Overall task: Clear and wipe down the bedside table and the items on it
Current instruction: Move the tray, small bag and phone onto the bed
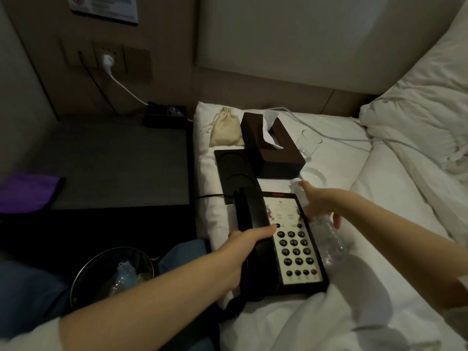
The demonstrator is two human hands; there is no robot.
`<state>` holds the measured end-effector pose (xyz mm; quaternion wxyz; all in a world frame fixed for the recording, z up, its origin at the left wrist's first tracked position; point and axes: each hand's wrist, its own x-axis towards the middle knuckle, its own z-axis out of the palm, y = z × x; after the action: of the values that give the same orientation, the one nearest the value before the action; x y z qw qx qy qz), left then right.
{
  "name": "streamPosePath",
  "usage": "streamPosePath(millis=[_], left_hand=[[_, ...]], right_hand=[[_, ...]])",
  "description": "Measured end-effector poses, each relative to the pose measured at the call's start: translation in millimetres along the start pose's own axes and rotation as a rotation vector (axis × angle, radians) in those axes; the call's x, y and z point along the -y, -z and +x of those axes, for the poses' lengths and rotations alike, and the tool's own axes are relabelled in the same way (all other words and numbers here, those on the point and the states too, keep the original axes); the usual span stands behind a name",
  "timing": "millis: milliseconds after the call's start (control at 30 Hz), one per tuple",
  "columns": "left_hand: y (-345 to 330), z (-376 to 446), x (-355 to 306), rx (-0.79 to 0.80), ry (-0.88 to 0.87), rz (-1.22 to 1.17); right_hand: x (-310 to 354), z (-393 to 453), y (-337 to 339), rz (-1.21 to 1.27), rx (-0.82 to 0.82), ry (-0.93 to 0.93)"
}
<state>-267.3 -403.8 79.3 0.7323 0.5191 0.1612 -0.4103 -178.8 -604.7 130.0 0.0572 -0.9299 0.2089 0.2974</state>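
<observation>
A black desk telephone (pixel 293 249) with a white keypad panel lies on the white bed. My left hand (pixel 243 254) grips its handset side at the left edge. My right hand (pixel 319 206) rests on the phone's upper right corner, fingers over a clear plastic bottle (pixel 331 239) lying beside the phone. The grey bedside table (pixel 114 160) stands to the left, with a purple cloth (pixel 25 191) at its near left corner. On the bed beyond the phone are a dark tissue box (pixel 271 148), a black coaster tray (pixel 235 168), a beige drawstring pouch (pixel 225 127) and a drinking glass (pixel 307 145).
A black box (pixel 164 115) sits at the table's back right corner, below a wall socket with a white plug (pixel 107 60). A white cable (pixel 354 140) runs across the bed. A waste bin (pixel 114 274) with rubbish stands by my knee. Pillows (pixel 417 117) pile at the right.
</observation>
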Motion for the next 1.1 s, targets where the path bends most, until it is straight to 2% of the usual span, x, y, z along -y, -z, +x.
streamPosePath(millis=[233, 333, 433, 500, 567, 667, 800, 967, 1100], left_hand=[[13.3, -2.5, -8.8, 0.049, 0.002, 0.215], [23.4, -0.1, -14.8, -0.027, -0.067, 0.541], [33.9, 2.0, -17.1, -0.072, -0.198, 0.989], [38.6, 2.6, -20.8, -0.072, -0.182, 1.077], [41.3, 3.6, -24.2, -0.048, -0.158, 1.045], [47.8, 6.5, -23.3, 0.073, -0.154, 0.808], [55.2, 7.9, -12.0, 0.175, -0.163, 0.698], [43.3, 12.6, -9.5, 0.109, -0.145, 0.557], [29.0, 21.3, -17.3, 0.046, -0.121, 0.6]], right_hand=[[-8.5, -8.3, 8.3, -0.029, 0.087, 0.044], [-6.0, -14.1, 6.5, -0.091, 0.073, 0.055], [2.4, -21.2, 5.1, -0.262, -0.041, 0.109], [10.4, -28.4, 5.6, -0.374, -0.144, 0.143], [18.9, -35.4, 6.8, -0.479, -0.288, 0.182], [35.7, -41.6, 6.9, -0.556, -0.426, 0.269], [59.9, -42.2, -3.2, -0.527, -0.322, 0.349], [67.4, -31.0, -11.4, -0.514, -0.263, 0.373], [62.9, -18.5, 0.1, -0.515, -0.224, 0.351]])
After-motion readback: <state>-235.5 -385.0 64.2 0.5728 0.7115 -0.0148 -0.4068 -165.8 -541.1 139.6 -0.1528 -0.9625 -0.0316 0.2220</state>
